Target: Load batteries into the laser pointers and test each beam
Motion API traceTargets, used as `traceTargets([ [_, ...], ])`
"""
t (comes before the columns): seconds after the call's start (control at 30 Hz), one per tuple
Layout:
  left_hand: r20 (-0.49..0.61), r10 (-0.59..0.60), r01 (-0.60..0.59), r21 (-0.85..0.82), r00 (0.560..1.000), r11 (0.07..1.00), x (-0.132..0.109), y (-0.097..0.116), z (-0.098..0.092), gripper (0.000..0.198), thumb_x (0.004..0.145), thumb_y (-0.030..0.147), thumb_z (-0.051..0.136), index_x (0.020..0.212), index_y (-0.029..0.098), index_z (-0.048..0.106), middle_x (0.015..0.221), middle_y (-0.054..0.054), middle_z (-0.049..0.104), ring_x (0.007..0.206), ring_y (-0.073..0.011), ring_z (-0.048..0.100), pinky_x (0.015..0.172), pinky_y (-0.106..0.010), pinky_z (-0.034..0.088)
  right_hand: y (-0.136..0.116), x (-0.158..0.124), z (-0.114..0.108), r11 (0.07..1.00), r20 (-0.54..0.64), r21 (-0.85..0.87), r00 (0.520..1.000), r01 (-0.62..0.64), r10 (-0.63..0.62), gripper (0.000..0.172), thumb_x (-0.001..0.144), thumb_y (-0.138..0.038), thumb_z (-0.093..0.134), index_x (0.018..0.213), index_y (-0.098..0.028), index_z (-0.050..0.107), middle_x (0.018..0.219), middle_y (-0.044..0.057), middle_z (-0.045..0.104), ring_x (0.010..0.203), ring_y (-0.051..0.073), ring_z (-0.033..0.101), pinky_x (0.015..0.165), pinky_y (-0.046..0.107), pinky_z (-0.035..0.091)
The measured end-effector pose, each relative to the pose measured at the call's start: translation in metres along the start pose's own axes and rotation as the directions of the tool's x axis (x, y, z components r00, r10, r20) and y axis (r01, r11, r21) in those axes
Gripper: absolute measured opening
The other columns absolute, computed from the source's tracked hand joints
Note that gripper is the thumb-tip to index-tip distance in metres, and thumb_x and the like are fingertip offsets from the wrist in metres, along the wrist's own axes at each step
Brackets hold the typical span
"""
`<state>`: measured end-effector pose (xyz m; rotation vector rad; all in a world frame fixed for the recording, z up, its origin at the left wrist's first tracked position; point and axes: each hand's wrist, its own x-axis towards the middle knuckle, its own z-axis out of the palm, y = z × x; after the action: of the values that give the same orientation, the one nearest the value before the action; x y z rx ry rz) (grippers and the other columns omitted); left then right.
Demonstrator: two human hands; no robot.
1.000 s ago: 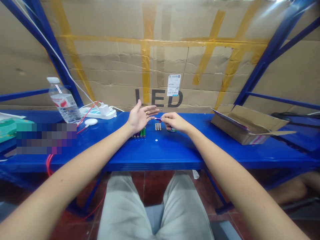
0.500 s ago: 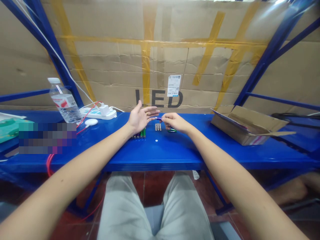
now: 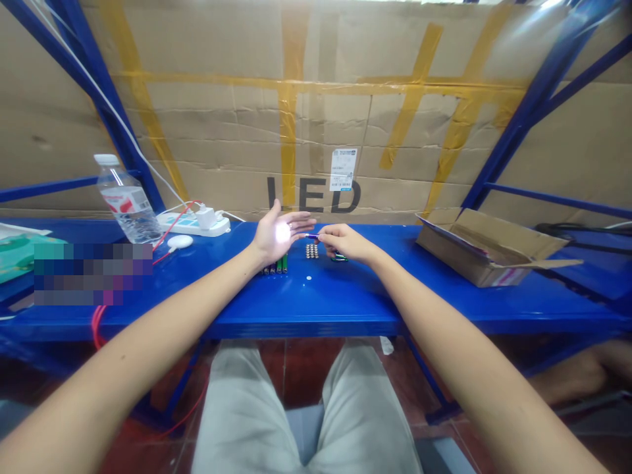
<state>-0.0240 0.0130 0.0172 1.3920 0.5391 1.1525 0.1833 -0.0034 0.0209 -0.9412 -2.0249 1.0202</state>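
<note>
A slim, shiny purple cylindrical penlight, its three-o'clock end clamped in the fingers of the right hand, points nine-o'clockward at the brightly lit, fingers-outstretched left hand; probably light, stiff and slippery, best held mid-barrel.

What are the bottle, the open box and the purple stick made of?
Bottle: probably clear, shiny plastic; you can see through it. Box: dull brown cardboard, by its thin, bent flaps. Purple stick: maybe metal with a smooth, coloured coating, since its tip looks silvery, but it's too small to be sure.
</note>
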Motion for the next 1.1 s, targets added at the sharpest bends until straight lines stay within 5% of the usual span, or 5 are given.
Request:
traceTargets([
  [1.1,0.040,-0.037,0.040,-0.081,0.999,0.996,0.0013,0.0008,-0.0021,0.079,0.087,0.078,0.031,0.106,0.013,0.072,0.118,-0.020,0.071,0.124,-0.0355,0.058,0.099,-0.048,0.048,0.0007,0.0004,-0.0016,0.994,-0.094,-0.103,0.995,-0.038,0.028,0.020,0.083,-0.034,0.061,0.074,-0.016,0.061,0.047,-0.003,0.051,0.044,0.010,0.046,0.046,0.023,0.035],
])
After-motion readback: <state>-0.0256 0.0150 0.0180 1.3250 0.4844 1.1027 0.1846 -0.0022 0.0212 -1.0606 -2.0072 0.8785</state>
